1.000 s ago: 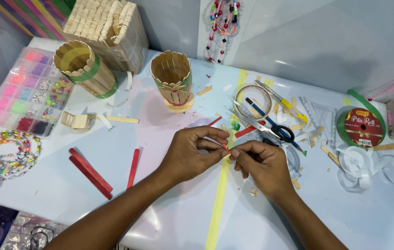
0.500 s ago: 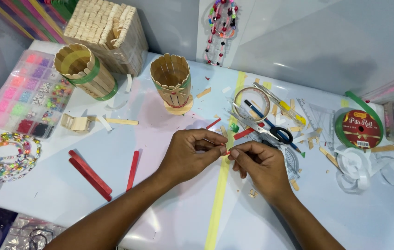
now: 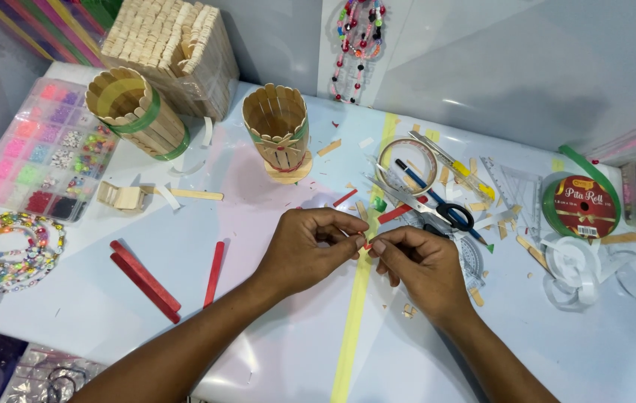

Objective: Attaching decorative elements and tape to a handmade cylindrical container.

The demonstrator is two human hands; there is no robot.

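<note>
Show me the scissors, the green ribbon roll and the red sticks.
scissors [image 3: 428,207], head view, on the blades near the pivot.
green ribbon roll [image 3: 581,207], head view, on its red label face.
red sticks [image 3: 145,280], head view, mid-length of the pair.

Bare table [image 3: 273,328] near the hands, scissors [image 3: 437,209] beyond — red sticks [image 3: 146,280] leftward

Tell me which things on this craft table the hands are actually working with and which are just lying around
In hand:
left hand
right hand
small red piece pinched between both

Lying about:
scissors
red sticks
stick cup
bead box
ribbon roll
</note>
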